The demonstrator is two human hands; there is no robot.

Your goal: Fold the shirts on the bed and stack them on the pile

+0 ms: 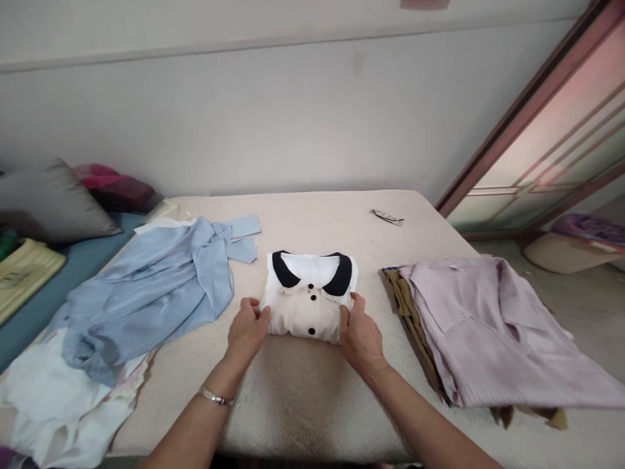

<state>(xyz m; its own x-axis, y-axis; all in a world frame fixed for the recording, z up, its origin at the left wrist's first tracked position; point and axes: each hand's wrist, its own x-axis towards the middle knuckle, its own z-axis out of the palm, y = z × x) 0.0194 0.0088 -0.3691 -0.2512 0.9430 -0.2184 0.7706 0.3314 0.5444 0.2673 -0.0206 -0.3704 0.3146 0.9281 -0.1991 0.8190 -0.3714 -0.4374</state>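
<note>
On the beige mattress [303,397], both hands' fingers clamp a folded white blouse [308,306] (black collar, black buttons).

A folded white blouse [307,303] with a black collar and black buttons lies on the beige mattress [303,391]. The left hand [247,332] grips its left edge, the right hand [360,335] its right edge. A crumpled blue shirt [151,293] lies to the left, a lilac shirt [493,326] to the right.

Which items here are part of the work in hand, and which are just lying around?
In hand: folded white blouse, left hand and right hand at its sides.
Lying about: blue shirt, lilac shirt, grey pillow, small item near the mattress's far edge.
</note>
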